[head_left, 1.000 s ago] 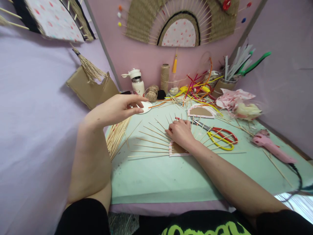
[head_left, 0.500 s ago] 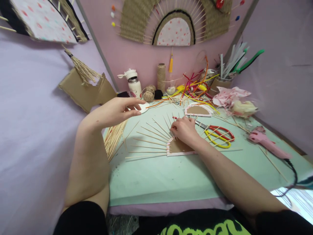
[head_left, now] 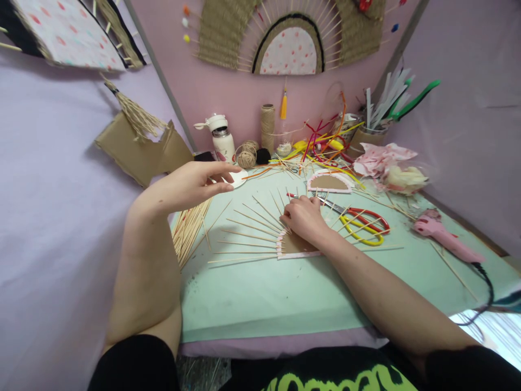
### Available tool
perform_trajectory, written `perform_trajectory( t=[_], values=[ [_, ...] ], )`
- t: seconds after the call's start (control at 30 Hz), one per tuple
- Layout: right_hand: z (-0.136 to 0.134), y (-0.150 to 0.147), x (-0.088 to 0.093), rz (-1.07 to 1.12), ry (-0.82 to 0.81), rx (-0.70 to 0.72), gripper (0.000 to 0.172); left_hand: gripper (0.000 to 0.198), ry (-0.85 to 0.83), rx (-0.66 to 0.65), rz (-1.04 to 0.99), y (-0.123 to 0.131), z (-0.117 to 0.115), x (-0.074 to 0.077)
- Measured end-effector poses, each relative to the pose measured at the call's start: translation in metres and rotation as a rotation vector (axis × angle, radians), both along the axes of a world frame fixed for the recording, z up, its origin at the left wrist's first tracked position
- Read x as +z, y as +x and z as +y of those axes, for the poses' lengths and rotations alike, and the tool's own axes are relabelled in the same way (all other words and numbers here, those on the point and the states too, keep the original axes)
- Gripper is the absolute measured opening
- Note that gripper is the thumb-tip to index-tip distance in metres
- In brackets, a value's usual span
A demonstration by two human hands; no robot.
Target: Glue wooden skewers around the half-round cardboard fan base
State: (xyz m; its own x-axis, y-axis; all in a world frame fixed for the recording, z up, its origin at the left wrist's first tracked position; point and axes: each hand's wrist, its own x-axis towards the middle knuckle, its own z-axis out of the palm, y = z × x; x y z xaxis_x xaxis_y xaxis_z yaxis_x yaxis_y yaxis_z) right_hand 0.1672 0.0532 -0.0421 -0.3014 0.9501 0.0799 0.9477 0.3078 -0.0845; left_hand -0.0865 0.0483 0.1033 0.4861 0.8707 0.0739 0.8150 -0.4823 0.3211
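My right hand [head_left: 303, 215] is curled over the curved edge of a half-round piece of cardboard [head_left: 295, 245] with a pale pink rim. Its fingers are closed at the base of a thin wooden stick [head_left: 278, 204], and the palm hides part of the board. Similar sticks fan out from that rim to left and right. Raised at the left, my left hand [head_left: 217, 176] holds nothing, its fingers loosely apart. Close by its fingertips is a white round object [head_left: 239, 180], partly hidden. Red-and-yellow-handled scissors [head_left: 364, 225] lie right of my right hand, under some sticks.
A second half-round piece [head_left: 329, 183] lies behind. Loose sticks [head_left: 189, 231] are heaped at left. A pink glue gun [head_left: 448, 233] with a cord rests at right. Along the back stand an opened bottle [head_left: 223, 145], twine [head_left: 246, 155], pipe cleaners [head_left: 315, 144] and a holder [head_left: 368, 140].
My right hand has shifted slightly to the left along the curved rim, fingers still closed. My left hand stays raised in the same place.
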Motion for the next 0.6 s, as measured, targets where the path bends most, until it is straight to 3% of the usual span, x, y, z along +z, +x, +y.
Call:
perform_trajectory(
  t=[0.6],
  values=[
    [0.0048, -0.0010, -0.0038, 0.044, -0.017, -0.027, 0.027, 0.050, -0.003, 0.006, 0.008, 0.0004, 0.0010, -0.0009]
  ],
)
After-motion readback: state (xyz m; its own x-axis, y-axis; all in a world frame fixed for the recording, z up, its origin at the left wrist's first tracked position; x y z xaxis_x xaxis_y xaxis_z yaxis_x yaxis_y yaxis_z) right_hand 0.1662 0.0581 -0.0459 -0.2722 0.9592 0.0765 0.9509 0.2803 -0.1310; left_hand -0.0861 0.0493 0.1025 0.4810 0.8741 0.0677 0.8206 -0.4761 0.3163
